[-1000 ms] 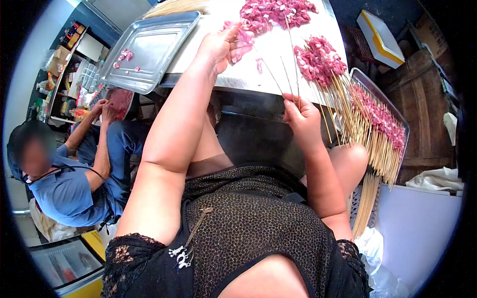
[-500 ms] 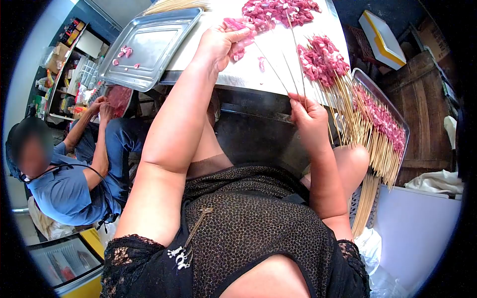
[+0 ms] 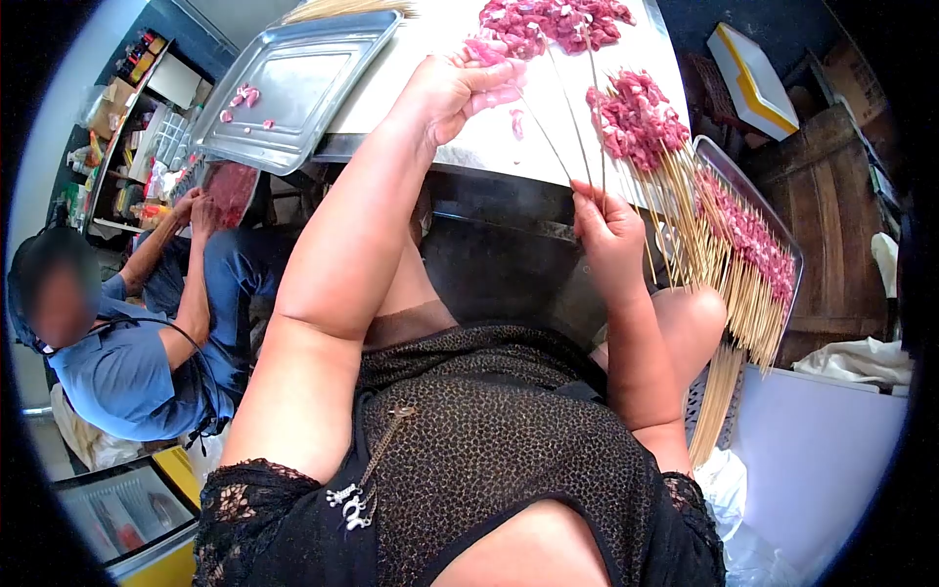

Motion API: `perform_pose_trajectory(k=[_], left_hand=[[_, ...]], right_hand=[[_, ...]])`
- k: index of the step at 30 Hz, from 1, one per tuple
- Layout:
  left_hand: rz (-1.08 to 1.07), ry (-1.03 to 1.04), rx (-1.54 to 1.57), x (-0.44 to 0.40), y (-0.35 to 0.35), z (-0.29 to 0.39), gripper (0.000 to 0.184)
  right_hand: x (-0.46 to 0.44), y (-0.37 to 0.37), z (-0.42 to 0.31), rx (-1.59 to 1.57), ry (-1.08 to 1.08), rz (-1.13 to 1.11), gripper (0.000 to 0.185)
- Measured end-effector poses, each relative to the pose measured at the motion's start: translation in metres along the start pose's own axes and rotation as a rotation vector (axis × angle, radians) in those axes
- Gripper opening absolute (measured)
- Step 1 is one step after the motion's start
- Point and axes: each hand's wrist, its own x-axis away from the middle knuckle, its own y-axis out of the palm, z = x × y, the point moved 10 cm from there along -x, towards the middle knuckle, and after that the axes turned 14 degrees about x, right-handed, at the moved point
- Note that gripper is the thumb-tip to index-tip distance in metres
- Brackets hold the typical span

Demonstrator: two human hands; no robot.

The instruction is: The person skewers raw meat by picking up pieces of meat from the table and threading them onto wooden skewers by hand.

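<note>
My left hand (image 3: 448, 96) is closed on small pieces of raw meat (image 3: 489, 96) at the table's near edge. My right hand (image 3: 611, 235) pinches the lower ends of three thin skewers (image 3: 579, 122), fanned out and pointing away from me. The leftmost skewer's tip reaches the meat in my left hand. Beyond lies a heap of cut raw meat (image 3: 572, 22) on the white table (image 3: 411, 108). One loose meat piece (image 3: 516, 124) sits near my left fingers. Right of the skewers is a pile of loaded meat skewers (image 3: 641, 122), their bare ends toward me.
A metal tray (image 3: 293, 98) with a few meat scraps stands at the left. More loaded skewers fill a tray (image 3: 797, 264) at the right, beside a bundle of bare sticks (image 3: 719, 401). Another person (image 3: 137, 362) sits at the left, both hands near red meat.
My left hand has shifted slightly right and nearer the skewer tips, with the meat in its fingers. My right hand stays almost in place, still gripping the skewers.
</note>
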Motion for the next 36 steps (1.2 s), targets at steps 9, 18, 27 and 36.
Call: perform_pose_trajectory(k=[9, 18, 27, 36], left_hand=[[-0.081, -0.284, -0.078, 0.01, 0.012, -0.037, 0.031], [0.037, 0.03, 0.018, -0.004, -0.004, -0.008, 0.026], [0.046, 0.028, 0.174, -0.001, 0.014, -0.019, 0.026], [0.007, 0.13, 0.087, -0.007, 0.02, -0.014, 0.024]], right_hand=[[-0.004, -0.005, -0.002, -0.089, 0.008, 0.014, 0.02], [-0.001, -0.001, -0.001, -0.026, 0.014, -0.021, 0.02], [-0.003, -0.001, 0.005, -0.054, 0.019, 0.004, 0.02], [-0.003, -0.003, 0.0, -0.147, 0.021, -0.022, 0.019]])
